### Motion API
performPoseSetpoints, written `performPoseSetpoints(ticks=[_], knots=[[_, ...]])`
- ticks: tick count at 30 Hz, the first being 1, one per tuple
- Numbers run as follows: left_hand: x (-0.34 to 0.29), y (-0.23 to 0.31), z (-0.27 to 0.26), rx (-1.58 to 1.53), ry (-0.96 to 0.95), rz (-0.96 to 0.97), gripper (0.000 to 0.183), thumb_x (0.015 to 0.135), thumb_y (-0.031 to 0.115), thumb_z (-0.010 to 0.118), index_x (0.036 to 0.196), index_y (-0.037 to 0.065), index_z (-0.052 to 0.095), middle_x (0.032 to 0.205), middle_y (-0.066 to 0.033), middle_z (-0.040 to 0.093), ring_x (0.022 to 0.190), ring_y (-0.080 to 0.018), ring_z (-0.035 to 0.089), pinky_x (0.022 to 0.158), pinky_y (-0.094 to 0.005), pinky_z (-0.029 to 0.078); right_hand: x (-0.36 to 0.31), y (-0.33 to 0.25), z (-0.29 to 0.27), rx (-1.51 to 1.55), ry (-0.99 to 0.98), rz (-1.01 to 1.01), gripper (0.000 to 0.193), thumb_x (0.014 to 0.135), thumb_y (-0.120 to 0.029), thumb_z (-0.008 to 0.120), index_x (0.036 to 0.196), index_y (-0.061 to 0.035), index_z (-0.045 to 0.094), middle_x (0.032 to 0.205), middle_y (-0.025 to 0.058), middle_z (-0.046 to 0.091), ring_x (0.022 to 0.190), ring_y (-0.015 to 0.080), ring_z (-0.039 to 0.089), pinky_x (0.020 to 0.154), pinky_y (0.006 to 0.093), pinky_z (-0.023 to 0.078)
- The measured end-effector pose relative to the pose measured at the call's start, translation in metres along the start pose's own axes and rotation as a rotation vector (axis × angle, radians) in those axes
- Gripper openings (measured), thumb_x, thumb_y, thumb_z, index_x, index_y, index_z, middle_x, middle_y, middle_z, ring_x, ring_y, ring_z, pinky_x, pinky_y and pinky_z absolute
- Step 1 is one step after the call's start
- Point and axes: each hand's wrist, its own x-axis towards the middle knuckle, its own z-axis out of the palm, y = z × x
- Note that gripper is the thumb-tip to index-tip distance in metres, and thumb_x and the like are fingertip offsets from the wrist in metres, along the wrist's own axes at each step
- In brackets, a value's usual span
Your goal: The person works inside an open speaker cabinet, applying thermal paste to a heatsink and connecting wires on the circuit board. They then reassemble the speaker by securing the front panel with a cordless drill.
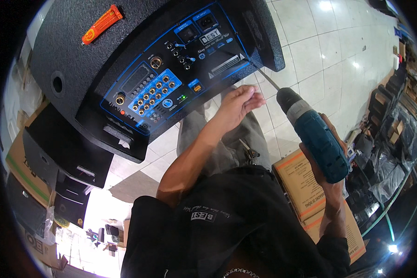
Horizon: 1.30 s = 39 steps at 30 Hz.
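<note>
A blue-green cordless drill with a black and silver chuck is gripped in my right hand. Its long thin bit slants up and left, the tip at the lower right corner of a black control panel with blue edging. The panel, with knobs, sockets and a small display, is set in a large black speaker cabinet. My left hand hovers just below that same corner, its fingers curled and pressed together; whatever may be in them is too small to make out.
An orange tube lies on top of the cabinet. Brown cardboard boxes stand to the right, near my forearm. More black speaker cabinets are at the left. Plastic-wrapped items and cables crowd the far right over the tiled floor.
</note>
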Motion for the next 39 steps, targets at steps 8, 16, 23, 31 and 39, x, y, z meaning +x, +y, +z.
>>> performPoseSetpoints(ticks=[8,16,23,31,39], knots=[[-0.037,0.011,-0.034,0.354,0.043,-0.139,0.030,0.100,0.030,0.058,0.100,0.000,0.057,0.088,-0.0116,0.065,0.080,-0.0212,0.070,0.070,-0.0268,0.057,0.008,0.006,0.000,0.057,-0.011,-0.005,0.061,0.081,-0.015,0.077,0.134,0.0017,0.052,0.114,0.0160,0.067,0.099,0.0226,0.068,0.091,0.0366,0.052],[-0.049,0.025,-0.039,0.487,0.064,-0.052,0.029,0.100,0.028,0.056,0.099,0.000,0.058,0.088,-0.0128,0.067,0.076,-0.0207,0.070,0.068,-0.0276,0.057,0.028,-0.008,-0.016,-0.137,-0.109,0.059,0.051,0.085,-0.018,0.068,0.131,0.0014,0.058,0.109,0.0160,0.070,0.096,0.0229,0.069,0.090,0.0354,0.053],[-0.052,0.039,-0.032,0.709,0.112,-0.021,0.029,0.098,0.029,0.060,0.092,0.000,0.061,0.082,-0.0106,0.067,0.068,-0.0175,0.068,0.063,-0.0273,0.055,0.030,-0.012,-0.036,-0.150,-0.102,-0.035,0.051,0.083,-0.017,0.074,0.128,0.0016,0.060,0.112,0.0169,0.070,0.100,0.0245,0.070,0.091,0.0353,0.053],[-0.050,0.040,-0.032,0.443,0.067,0.258,0.026,0.099,0.025,0.058,0.109,0.001,0.064,0.088,-0.0066,0.069,0.072,-0.0088,0.064,0.063,-0.0195,0.051,-0.031,0.019,-0.026,0.092,-0.080,-0.061,0.070,0.072,-0.018,0.087,0.133,-0.0039,0.056,0.106,0.0148,0.071,0.094,0.0233,0.070,0.089,0.0364,0.056],[-0.056,0.044,-0.040,0.381,0.068,0.211,0.016,0.095,0.018,0.064,0.102,0.004,0.065,0.081,-0.0036,0.070,0.070,-0.0082,0.065,0.061,-0.0184,0.052,-0.057,0.031,0.010,0.304,-0.071,0.202,0.069,0.068,-0.015,0.089,0.129,-0.0042,0.059,0.109,0.0079,0.069,0.095,0.0186,0.066,0.093,0.0386,0.052]])
